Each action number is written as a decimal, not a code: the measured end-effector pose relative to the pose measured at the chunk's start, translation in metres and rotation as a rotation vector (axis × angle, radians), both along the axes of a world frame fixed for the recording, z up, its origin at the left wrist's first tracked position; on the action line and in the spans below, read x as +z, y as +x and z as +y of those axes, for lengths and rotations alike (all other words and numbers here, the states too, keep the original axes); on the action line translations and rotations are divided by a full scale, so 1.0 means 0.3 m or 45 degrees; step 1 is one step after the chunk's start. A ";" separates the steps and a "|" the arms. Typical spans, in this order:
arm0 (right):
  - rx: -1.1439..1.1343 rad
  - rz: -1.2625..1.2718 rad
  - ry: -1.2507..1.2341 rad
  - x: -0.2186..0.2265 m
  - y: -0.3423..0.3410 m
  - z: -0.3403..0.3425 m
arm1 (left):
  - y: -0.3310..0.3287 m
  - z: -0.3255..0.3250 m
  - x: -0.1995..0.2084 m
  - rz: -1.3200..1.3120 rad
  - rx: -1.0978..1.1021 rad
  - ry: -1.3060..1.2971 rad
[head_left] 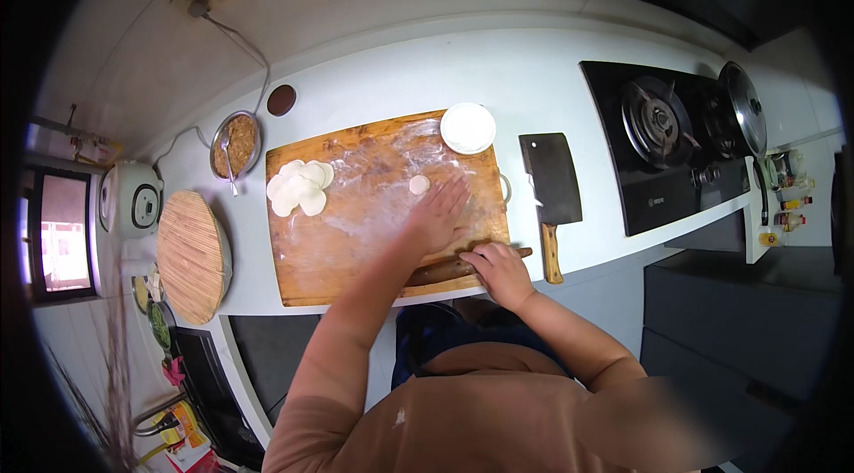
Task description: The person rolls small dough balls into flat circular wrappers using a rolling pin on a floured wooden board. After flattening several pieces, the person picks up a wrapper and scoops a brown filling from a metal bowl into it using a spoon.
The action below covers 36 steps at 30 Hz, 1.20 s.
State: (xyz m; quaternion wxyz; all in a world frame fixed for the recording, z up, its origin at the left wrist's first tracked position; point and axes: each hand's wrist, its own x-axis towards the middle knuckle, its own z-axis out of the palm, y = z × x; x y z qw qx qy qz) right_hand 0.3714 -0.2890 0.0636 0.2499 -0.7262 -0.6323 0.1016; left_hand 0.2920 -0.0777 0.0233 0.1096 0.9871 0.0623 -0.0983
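Note:
My left hand [438, 213] lies flat on the floury wooden board [356, 250], fingers stretched out and pointing away from me. Just beyond its fingers sits a small flattened disc of dough [419, 185]. Near the board's front edge my right hand [502, 273] is closed over the right part of a dark brown rolling pin [442, 272]. Several thin round dough wrappers [300, 187] overlap in a pile at the board's left. A white bowl of flour [468, 128] stands on the far right corner of the board.
Right of the board lies a cleaver [553, 184], its wooden handle toward me; farther right is a black gas hob [663, 148] with a lid. At left are a metal bowl of filling [237, 145] with a spoon, a round slatted lid [193, 257] and a white appliance [132, 199].

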 end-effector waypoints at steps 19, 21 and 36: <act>0.115 -0.053 -0.120 0.006 0.087 0.192 | -0.467 -0.042 0.069 -0.232 0.625 -0.080; 0.053 -0.116 -0.087 -0.014 0.080 0.234 | -0.431 -0.018 0.053 -0.291 0.670 -0.046; 0.053 -0.243 -0.278 0.012 -0.034 0.203 | -0.505 0.024 0.024 -0.297 0.590 -0.149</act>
